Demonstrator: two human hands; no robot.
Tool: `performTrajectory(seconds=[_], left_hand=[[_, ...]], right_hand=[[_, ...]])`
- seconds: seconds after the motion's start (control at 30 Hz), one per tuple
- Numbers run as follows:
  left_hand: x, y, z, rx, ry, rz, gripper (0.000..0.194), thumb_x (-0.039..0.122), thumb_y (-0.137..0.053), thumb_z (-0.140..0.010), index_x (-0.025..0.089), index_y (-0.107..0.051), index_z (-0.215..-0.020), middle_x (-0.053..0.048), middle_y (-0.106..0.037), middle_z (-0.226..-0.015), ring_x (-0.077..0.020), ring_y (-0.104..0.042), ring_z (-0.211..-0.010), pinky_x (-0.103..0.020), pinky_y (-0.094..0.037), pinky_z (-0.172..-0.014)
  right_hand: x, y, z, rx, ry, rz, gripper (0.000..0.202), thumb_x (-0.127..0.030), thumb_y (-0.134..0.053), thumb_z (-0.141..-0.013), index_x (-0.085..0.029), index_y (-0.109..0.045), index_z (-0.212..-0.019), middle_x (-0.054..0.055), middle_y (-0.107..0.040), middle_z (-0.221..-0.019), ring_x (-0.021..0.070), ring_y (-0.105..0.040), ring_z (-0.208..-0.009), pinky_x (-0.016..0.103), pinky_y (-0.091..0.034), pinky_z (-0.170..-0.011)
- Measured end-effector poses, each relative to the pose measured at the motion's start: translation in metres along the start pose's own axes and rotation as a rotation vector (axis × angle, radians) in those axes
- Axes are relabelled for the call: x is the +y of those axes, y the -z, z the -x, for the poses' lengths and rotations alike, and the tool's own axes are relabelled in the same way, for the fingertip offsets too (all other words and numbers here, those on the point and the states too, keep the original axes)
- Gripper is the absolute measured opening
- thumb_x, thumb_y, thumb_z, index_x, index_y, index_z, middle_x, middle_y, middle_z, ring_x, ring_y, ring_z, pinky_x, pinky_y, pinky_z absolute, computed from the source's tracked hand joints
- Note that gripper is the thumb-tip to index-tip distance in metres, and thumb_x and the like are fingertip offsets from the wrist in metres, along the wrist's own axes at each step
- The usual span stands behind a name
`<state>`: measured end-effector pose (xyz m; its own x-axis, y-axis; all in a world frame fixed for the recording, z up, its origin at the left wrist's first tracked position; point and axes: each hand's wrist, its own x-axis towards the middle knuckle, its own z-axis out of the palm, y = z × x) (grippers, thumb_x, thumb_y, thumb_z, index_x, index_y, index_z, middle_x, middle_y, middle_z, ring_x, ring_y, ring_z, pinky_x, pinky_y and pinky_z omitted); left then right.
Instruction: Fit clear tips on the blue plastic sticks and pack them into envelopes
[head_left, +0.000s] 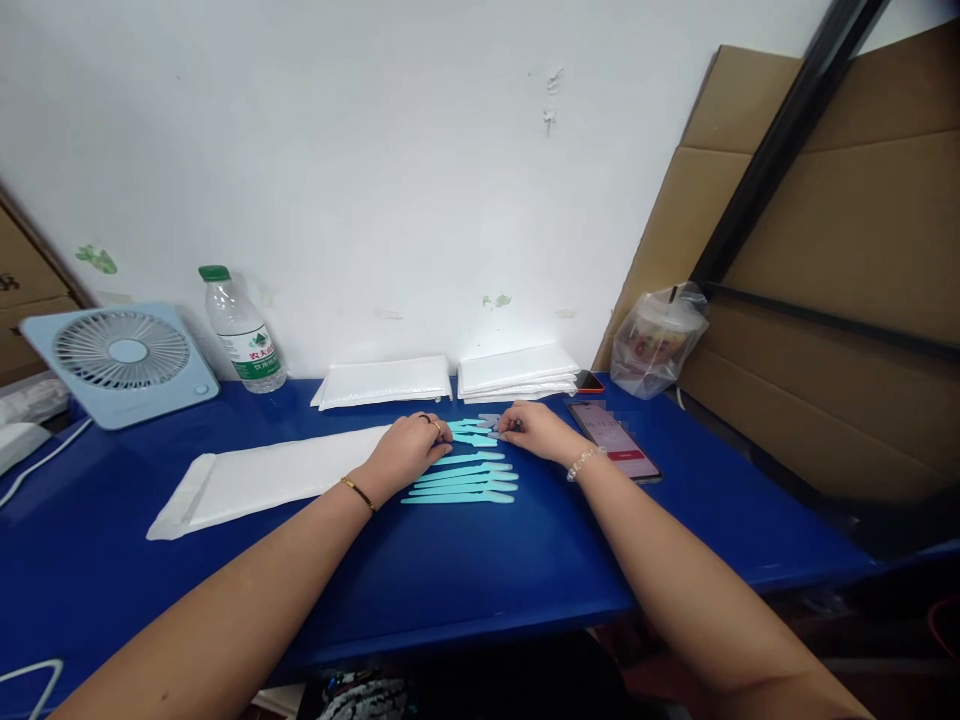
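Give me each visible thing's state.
Blue desk fan: tilted back, spinning unclear
Water bottle: capped, fill unclear
Larger smartphone: face up, screen lit
Red-edged phone: screen dark
Drink cup: lidded, inside clear bag
Long white pouch: flat
Rear white pouches: flat, right ones stacked
Turquoise eyebrow razors: loose, nearest ones side by side
Left hand: curled over razors
Right hand: fingers at razor tips

Lt-blue fan (pixel 127 350) at L, btl (pixel 238 335) w/ grn cap (pixel 214 272) by wht wall (pixel 375 150), lidded cup (pixel 660 330) in clear bag (pixel 628 368), phone (pixel 630 455) w/ lit scrn (pixel 611 430), orange-edged phone (pixel 591 380) behind it, cardbd (pixel 847 220) + diag blk bar (pixel 784 140) at R
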<state>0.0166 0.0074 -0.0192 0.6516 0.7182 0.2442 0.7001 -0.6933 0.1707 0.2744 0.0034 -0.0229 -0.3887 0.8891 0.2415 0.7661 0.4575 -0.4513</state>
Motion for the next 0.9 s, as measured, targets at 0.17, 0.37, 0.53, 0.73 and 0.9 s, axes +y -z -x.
performTrajectory(seconds=[0.17,0.37,0.53,0.73,0.9], left_hand=[[-0.001,0.000,0.000,0.060,-0.022,-0.010,0.031,0.035,-0.049,-0.087,0.021,-0.058,-0.114,-0.006,-0.059,-0.114,-0.0219,-0.055,-0.100,-0.032,-0.045,-0.081],[0.002,0.004,-0.003,-0.001,-0.038,-0.064,0.024,0.035,-0.047,-0.089,0.020,-0.065,-0.091,-0.006,-0.066,-0.094,-0.0221,-0.055,-0.091,-0.031,-0.042,-0.075],[0.002,0.005,-0.003,-0.002,-0.065,-0.057,0.029,0.032,-0.041,-0.092,0.020,-0.066,-0.084,-0.005,-0.067,-0.083,-0.0206,-0.056,-0.083,-0.030,-0.041,-0.072],[0.000,0.003,-0.002,0.010,-0.066,-0.023,0.026,0.029,-0.043,-0.091,0.019,-0.066,-0.087,-0.005,-0.068,-0.088,-0.0201,-0.057,-0.085,-0.029,-0.042,-0.074],[0.000,0.003,-0.003,0.021,-0.044,-0.027,0.025,0.027,-0.042,-0.091,0.019,-0.066,-0.086,-0.005,-0.068,-0.090,-0.0200,-0.057,-0.087,-0.030,-0.041,-0.075]], right_hand=[[0.003,0.002,0.000,-0.079,-0.166,-0.069,0.004,-0.019,-0.065,-0.070,-0.016,-0.065,-0.073,0.001,-0.065,-0.071,0.0123,-0.056,-0.063,0.021,-0.040,-0.057],[-0.002,0.009,0.003,-0.125,-0.201,-0.068,0.004,-0.018,-0.066,-0.069,-0.016,-0.063,-0.071,0.002,-0.065,-0.071,0.0129,-0.057,-0.062,0.021,-0.040,-0.055],[-0.001,0.010,0.005,-0.120,-0.152,-0.090,0.006,-0.012,-0.063,-0.068,-0.017,-0.063,-0.073,0.000,-0.064,-0.070,0.0121,-0.057,-0.062,0.020,-0.040,-0.055],[-0.002,0.007,0.004,-0.073,-0.077,-0.089,0.008,-0.009,-0.060,-0.069,-0.016,-0.063,-0.073,0.000,-0.064,-0.070,0.0111,-0.056,-0.063,0.020,-0.040,-0.057],[-0.007,0.005,0.004,-0.063,-0.082,-0.125,0.006,-0.013,-0.061,-0.072,-0.016,-0.063,-0.076,0.000,-0.063,-0.070,0.0110,-0.055,-0.062,0.020,-0.040,-0.058]])
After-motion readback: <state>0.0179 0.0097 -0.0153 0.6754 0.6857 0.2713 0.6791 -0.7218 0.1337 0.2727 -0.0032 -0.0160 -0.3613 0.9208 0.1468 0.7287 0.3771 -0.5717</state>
